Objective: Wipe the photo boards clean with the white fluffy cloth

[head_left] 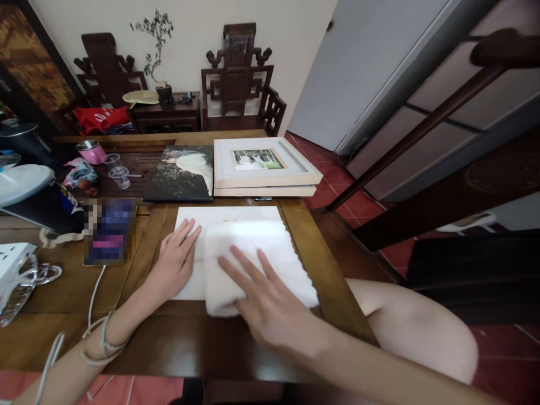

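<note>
- Head view, supporting surface: brown wooden table (236, 346); its right edge runs obliquely past the work, and the right forearm crosses the near right corner.
- Head view, white panel (205, 214): lies flat near the table's right edge, between the near edge and the stacked frames. Small brownish marks show beside the cloth's far edge.
- Head view, white cloth (270, 242): spread over the centre and right of the panel, extending past its near edge; the side towards the table's right edge is scalloped.
- Head view, left hand (177, 259): resting on the panel's left part, fingers extended and slightly apart, gripping nothing. Pale bands (105, 343) circle the wrist.
- Head view, right hand (265, 298): laid on the cloth, fingers spread apart, not clamped. The thumb lies at the cloth's near edge.
- Head view, towards the far right corner: two light wooden frames (257, 160), stacked, the upper holding a photograph. A dark picture board (179, 174) lies just beside them, on their left.
- Head view, towards the left edge: pink mug (93, 152), clear plastic cups (120, 175), dark container (31, 208) with a pale lid, white power strip (14, 256). A pixelated flat item (109, 230) has a white cable (97, 298) at its near end.
</note>
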`<action>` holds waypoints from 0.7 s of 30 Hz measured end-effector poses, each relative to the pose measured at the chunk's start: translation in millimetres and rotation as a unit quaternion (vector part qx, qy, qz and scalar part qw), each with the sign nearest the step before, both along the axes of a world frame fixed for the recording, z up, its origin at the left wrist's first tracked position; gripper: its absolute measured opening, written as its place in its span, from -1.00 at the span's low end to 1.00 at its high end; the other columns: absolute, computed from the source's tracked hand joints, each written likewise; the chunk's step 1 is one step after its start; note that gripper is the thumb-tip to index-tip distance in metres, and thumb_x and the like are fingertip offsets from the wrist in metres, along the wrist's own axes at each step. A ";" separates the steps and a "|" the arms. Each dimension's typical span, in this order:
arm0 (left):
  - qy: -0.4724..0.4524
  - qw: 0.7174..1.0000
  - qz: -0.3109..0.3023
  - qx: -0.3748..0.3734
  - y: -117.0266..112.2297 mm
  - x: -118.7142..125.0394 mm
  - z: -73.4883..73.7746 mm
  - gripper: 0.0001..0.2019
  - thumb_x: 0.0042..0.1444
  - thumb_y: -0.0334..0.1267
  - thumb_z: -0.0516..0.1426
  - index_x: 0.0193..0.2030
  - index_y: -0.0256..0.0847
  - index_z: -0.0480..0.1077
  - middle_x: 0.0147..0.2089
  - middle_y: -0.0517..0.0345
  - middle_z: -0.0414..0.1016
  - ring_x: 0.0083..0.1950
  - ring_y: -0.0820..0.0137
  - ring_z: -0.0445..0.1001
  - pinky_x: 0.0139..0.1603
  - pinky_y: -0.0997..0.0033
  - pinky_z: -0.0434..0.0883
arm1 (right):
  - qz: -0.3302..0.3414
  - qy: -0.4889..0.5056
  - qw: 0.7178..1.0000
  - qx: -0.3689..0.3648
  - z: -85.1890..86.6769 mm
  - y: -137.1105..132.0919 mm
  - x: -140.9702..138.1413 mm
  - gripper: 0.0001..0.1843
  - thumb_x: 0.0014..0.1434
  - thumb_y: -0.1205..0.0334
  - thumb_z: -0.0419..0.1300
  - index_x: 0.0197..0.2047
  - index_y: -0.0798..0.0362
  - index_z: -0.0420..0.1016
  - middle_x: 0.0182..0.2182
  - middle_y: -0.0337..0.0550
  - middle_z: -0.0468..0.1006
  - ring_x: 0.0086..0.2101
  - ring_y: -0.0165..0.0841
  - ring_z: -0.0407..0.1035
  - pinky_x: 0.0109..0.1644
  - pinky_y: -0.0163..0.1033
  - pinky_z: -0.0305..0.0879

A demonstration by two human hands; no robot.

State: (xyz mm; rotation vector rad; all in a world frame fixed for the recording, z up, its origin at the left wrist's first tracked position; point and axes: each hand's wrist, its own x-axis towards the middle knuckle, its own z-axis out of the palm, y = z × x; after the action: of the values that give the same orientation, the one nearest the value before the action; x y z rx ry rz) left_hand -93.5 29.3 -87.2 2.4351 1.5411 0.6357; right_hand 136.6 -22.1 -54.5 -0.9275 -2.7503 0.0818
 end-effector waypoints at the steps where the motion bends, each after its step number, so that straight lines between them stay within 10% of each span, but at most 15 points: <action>1: 0.000 1.000 0.000 0.000 0.0 -0.3 0.1 -0.57 0.36 -0.29 -0.18 0.33 -0.13 0.12 0.41 -0.07 0.08 0.45 0.24 -0.05 0.33 -0.02 0.06 | -0.012 -0.023 0.999 -0.020 5.8 12.2 -4.9 -0.78 0.17 0.41 0.11 -0.32 0.09 0.60 0.30 0.14 0.19 0.30 0.17 -0.11 0.22 0.44 -0.05; 6: -0.025 1.000 0.003 -0.011 0.3 -1.6 -0.6 -0.55 0.37 -0.25 -0.21 0.37 -0.16 0.04 0.41 -0.10 0.10 0.45 0.25 -0.03 0.34 -0.02 0.04 | -0.063 -0.130 0.988 -0.049 20.4 62.0 -31.2 -0.68 0.15 0.41 0.14 -0.02 0.13 0.55 0.32 0.26 0.11 0.29 0.28 -0.17 0.19 0.51 -0.11; 15: -0.032 0.999 0.002 -0.015 0.0 -1.8 -0.4 -0.53 0.35 -0.27 -0.19 0.38 -0.19 0.00 0.43 -0.14 0.03 0.45 0.25 -0.05 0.37 0.00 0.02 | 0.067 0.000 0.996 0.053 0.0 -12.3 -15.3 -0.75 0.24 0.32 0.11 -0.40 0.10 0.57 0.21 0.21 0.31 0.24 0.21 0.05 0.16 0.52 0.00; 21: -0.025 0.999 -0.003 -0.022 0.5 -3.5 0.3 -0.51 0.33 -0.28 -0.20 0.39 -0.22 -0.01 0.43 -0.16 0.01 0.46 0.22 -0.06 0.36 -0.01 0.03 | 0.034 -0.072 0.997 -0.016 10.0 29.7 -22.0 -0.75 0.13 0.40 0.15 -0.13 0.14 0.58 0.25 0.29 0.22 0.27 0.24 -0.04 0.22 0.43 -0.04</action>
State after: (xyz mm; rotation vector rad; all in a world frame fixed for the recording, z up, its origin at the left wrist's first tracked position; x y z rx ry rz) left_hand -97.0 29.7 -87.0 2.3714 1.5117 0.6494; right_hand 114.6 7.6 -44.4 -0.8814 -2.9207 0.0746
